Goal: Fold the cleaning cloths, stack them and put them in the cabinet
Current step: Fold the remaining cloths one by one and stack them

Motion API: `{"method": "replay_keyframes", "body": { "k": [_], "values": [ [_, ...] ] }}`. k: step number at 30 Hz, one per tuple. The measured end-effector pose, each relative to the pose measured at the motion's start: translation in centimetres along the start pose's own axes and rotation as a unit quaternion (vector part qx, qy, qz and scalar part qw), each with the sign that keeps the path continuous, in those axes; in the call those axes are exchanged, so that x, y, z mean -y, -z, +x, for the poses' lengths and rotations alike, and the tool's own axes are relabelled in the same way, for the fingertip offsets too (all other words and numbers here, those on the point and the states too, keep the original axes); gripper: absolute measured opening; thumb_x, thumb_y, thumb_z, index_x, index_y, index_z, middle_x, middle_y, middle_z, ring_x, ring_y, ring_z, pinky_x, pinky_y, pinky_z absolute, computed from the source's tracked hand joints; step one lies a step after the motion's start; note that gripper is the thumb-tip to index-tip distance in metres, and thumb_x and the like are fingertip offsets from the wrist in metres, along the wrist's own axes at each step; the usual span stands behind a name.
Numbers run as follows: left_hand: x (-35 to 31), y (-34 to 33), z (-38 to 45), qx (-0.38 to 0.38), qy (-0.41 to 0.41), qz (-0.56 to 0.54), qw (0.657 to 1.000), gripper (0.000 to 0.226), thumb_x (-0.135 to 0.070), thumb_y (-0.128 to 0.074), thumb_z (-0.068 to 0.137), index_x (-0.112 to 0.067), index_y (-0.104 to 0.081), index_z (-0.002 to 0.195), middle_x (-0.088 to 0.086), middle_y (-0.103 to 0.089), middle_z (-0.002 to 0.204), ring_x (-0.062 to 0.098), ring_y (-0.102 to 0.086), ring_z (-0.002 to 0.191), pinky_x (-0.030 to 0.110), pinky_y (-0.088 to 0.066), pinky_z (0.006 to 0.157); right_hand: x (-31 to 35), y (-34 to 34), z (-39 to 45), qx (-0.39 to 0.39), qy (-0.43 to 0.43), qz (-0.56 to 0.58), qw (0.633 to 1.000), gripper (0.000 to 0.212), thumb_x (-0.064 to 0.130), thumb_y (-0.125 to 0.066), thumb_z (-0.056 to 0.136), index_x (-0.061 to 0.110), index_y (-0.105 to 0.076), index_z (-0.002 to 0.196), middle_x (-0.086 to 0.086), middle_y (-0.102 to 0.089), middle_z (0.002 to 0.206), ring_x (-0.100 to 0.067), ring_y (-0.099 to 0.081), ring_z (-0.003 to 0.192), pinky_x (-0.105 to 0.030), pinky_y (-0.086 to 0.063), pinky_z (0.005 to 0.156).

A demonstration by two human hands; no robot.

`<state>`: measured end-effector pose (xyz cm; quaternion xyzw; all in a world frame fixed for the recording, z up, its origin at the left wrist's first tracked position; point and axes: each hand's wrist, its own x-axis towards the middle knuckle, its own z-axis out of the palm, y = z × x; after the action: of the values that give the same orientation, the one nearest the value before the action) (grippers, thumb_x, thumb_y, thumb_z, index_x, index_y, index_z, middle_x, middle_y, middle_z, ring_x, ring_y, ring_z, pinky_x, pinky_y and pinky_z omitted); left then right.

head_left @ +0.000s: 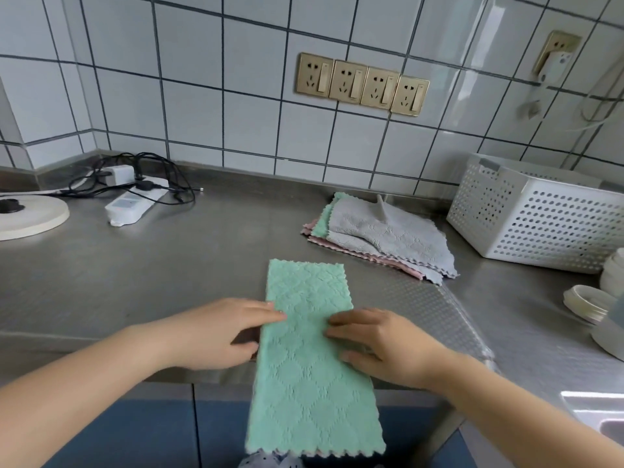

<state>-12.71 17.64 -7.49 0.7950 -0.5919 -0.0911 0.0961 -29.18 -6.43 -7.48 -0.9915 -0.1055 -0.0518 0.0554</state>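
Green cleaning cloth (309,359): folded into a long strip, near end hanging over the front edge of the stainless steel counter (152,271), far end lying flat on it. Left hand (216,332): at the strip's left edge, fingertips on the fabric, thumb at the edge; whether it pinches the edge or only presses cannot be told. Right hand (378,346): at the right edge, fingers lightly bent and resting on the cloth, thumb low near the counter's front; grip likewise unclear. Stack of unfolded cloths (381,238): farther back and to the right, grey on top, green and pink edges showing beneath. White perforated basket (540,221): just right of the stack, near the wall. Stacked white dishes (587,302): at the right edge. White power strip (135,202) with black cables: far left, beside a round cream-coloured disc (30,214). Four brass-coloured wall sockets (363,84): in a row on the white tiled wall.
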Motion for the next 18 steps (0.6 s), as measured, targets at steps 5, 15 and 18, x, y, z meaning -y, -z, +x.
{"method": "replay_keyframes", "body": {
  "k": [5,15,18],
  "values": [
    [-0.7,-0.6,-0.9,0.092,-0.021,0.091,0.991,0.074,-0.024,-0.039,0.082,-0.044,-0.006,0.146,-0.028,0.019,0.145,-0.01,0.019,0.136,0.025,0.018,0.113,-3.0,-0.7,-4.6,0.047,0.066,-0.159,0.984,0.081,0.072,-0.034,0.088,0.028,-0.011,0.152,0.005,-0.012,0.159,-0.014,-0.016,0.146,-0.046,-0.013,0.117],
    [-0.7,-1.4,1.3,-0.144,0.014,-0.11,0.983,0.078,-0.007,-0.044,0.092,-0.08,-0.026,0.111,-0.023,-0.058,0.121,-0.005,-0.05,0.109,0.009,-0.033,0.097,0.7,-0.9,-0.7,-0.154,-0.127,0.2,0.959,0.021,0.035,-0.049,0.092,0.025,-0.066,0.083,0.008,-0.07,0.082,0.002,-0.062,0.075,-0.021,-0.05,0.073],
    [-1.5,-0.6,2.7,-0.215,0.067,-0.221,0.949,0.037,-0.032,-0.055,0.091,-0.047,-0.041,0.122,-0.012,-0.065,0.089,-0.007,-0.057,0.074,0.013,-0.046,0.074,0.0,0.3,2.0,-0.171,-0.294,0.28,0.898,0.036,0.035,-0.054,0.093,0.016,-0.053,0.063,0.006,-0.053,0.056,-0.004,-0.048,0.051,-0.015,-0.037,0.049]
  ]
}}
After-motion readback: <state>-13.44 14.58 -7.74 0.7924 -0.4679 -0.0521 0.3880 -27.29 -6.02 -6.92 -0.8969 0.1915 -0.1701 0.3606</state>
